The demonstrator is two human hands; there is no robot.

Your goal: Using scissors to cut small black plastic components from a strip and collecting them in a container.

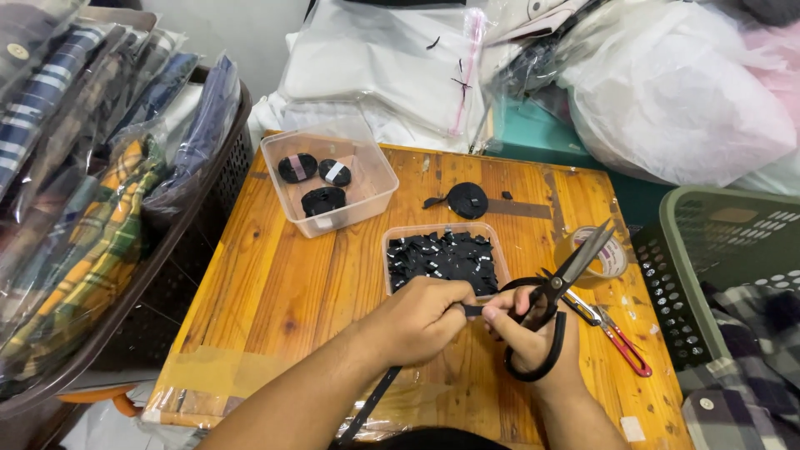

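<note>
- Pinching a black strap [472, 310] in the left hand [421, 319], fingers curled tight, over the wooden table [275, 292].
- Gripping large black scissors [554, 292] in the right hand [525, 329], fingers through the loops, blades slightly parted (pointing up and right), thumb touching the strap end.
- Trailing down off the near table edge: the strap.
- Sitting just beyond the hands: a clear tub of black cut pieces [442, 257].
- Lying beside the scissors: red-handled snips [621, 342] and a tape roll [612, 260].

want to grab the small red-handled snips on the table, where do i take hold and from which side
Take the red-handled snips by the red loop at the near right end, coming from the table's front right edge. The handle lies bare and points toward that corner, while the blade end sits under the big black scissors in the right hand, beside the tape roll.
</note>
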